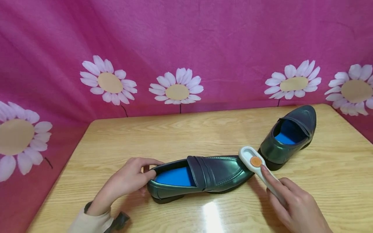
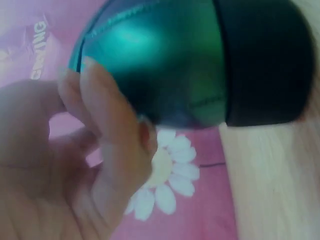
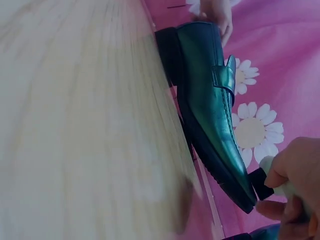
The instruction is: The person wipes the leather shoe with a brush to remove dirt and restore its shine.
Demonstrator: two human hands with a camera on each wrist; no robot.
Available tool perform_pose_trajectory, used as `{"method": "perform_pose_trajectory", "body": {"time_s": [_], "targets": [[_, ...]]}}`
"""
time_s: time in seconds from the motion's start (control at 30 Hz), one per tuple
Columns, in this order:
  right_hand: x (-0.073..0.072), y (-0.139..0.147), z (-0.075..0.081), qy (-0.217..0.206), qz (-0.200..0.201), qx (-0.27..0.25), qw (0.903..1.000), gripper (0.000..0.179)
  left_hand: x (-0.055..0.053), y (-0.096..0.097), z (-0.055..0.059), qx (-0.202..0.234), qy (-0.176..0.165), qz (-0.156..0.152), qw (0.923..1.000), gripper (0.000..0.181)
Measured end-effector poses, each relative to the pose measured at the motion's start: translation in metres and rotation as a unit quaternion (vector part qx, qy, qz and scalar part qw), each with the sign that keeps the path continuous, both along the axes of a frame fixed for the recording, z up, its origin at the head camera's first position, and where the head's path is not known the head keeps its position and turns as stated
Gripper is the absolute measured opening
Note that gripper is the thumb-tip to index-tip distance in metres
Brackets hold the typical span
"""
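Observation:
A shiny dark green loafer [image 1: 227, 173] with a blue insole lies across the table, toe pointing right. My left hand [image 1: 131, 178] pinches the rim at its heel between thumb and fingers; the left wrist view shows this heel [image 2: 165, 65] close up. My right hand [image 1: 297, 204] grips a white-handled shoe brush [image 1: 247, 153], index finger on its round orange button [image 1: 256, 161]. In the right wrist view the brush's black head [image 3: 261, 183] is right at the loafer's toe. The second loafer [image 1: 288, 136] stands behind to the right, toe pointing away.
The wooden table [image 1: 180, 136] ends at a pink cloth [image 1: 221, 38] printed with white daisies, hanging behind and at the sides. A dark strap [image 1: 120, 221] hangs by the left sleeve [image 1: 91, 223]. The second loafer's heel stands close to the brush head.

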State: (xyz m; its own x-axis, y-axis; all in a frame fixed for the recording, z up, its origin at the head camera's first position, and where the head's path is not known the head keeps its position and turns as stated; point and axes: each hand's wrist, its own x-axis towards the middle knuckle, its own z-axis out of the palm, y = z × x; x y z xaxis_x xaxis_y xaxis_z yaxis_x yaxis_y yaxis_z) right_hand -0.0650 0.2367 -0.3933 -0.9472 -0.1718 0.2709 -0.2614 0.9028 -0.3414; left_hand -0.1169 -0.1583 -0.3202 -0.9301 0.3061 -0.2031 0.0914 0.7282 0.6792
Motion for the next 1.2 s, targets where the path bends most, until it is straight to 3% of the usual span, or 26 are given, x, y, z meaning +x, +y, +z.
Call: {"method": "perform_pose_trajectory", "body": {"time_s": [0.1,0.2,0.27,0.4,0.43,0.53,0.67,0.77,0.9,1.0,1.1,1.2], "targets": [[0.004,-0.002,-0.003,0.017,0.014,0.001,0.9998,0.074,0.000,0.000,0.000,-0.022,-0.024,0.002,0.9995,0.037],[0.010,-0.009,-0.007,0.029,0.047,-0.003,0.9985,0.074,0.004,0.000,-0.005,-0.003,-0.069,0.016,0.9975,0.040],[0.011,-0.012,-0.008,0.017,0.065,-0.002,0.9978,0.074,0.009,0.000,-0.010,0.011,-0.075,0.041,0.9963,0.043],[0.009,-0.006,-0.005,0.000,0.033,0.026,0.9991,0.077,0.028,0.007,-0.025,0.019,-0.018,0.116,0.9929,0.047],[0.007,-0.004,-0.005,0.016,0.026,0.032,0.9990,0.078,0.034,0.010,-0.030,0.022,0.001,0.136,0.9905,0.046],[0.006,-0.001,-0.006,0.033,0.013,0.035,0.9988,0.080,0.050,0.020,-0.039,0.048,0.053,0.181,0.9809,0.038],[0.010,-0.011,-0.010,0.007,0.028,0.019,0.9994,0.075,0.059,0.027,-0.041,0.090,0.091,0.220,0.9671,0.034],[0.013,-0.015,-0.010,-0.010,0.018,0.016,0.9997,0.074,0.061,0.029,-0.043,0.098,0.119,0.228,0.9615,0.038],[0.009,-0.013,-0.006,0.004,0.001,0.016,0.9999,0.077,0.063,0.028,-0.050,0.101,0.189,0.218,0.9519,0.037],[0.009,-0.015,-0.007,0.038,0.030,-0.003,0.9988,0.078,0.062,0.027,-0.057,0.131,0.236,0.210,0.9398,0.029],[0.013,-0.019,-0.011,0.077,0.078,-0.013,0.9939,0.080,0.058,0.027,-0.065,0.179,0.248,0.205,0.9298,0.023],[0.015,-0.019,-0.013,0.070,0.072,-0.010,0.9949,0.080,0.056,0.030,-0.071,0.218,0.242,0.198,0.9246,0.019]]}}
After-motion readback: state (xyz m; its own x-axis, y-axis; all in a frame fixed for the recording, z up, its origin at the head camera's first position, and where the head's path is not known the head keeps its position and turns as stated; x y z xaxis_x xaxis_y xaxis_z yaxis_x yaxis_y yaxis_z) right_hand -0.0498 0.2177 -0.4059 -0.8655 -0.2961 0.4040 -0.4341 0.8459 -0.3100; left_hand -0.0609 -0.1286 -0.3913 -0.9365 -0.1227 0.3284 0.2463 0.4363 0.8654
